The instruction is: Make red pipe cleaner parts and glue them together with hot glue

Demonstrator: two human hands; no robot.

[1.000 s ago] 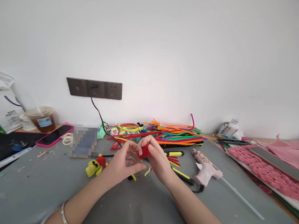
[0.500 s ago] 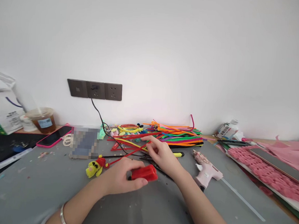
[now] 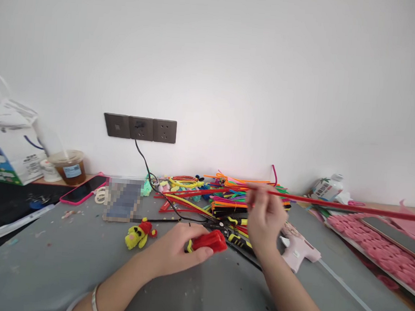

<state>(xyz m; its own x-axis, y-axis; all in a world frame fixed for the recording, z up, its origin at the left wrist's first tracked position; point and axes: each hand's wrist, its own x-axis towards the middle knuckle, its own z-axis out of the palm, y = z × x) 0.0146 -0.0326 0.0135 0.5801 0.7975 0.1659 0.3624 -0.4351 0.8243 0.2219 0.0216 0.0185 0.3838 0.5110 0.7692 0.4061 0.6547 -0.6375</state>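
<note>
My left hand (image 3: 180,250) is closed around a small red fuzzy roll (image 3: 211,241) just above the grey table (image 3: 58,268). My right hand (image 3: 264,217) is raised and pinches a long red pipe cleaner (image 3: 350,206) that stretches out to the right edge of the view. Behind both hands lies a heap of coloured pipe cleaners (image 3: 225,197). A small yellow and red fuzzy figure (image 3: 138,234) lies left of my left hand.
A pink glue gun (image 3: 299,249) lies right of my right hand, its black cord running to the wall sockets (image 3: 139,128). Yellow-handled cutters (image 3: 238,239), a pink phone (image 3: 82,190), an iced drink cup (image 3: 70,167), a carton (image 3: 5,147) and pink knitted pieces (image 3: 376,245) surround the area.
My right hand let go of the red roll, reached to the pile and has pulled a long red pipe cleaner out to the right. My left hand now holds the roll alone.
</note>
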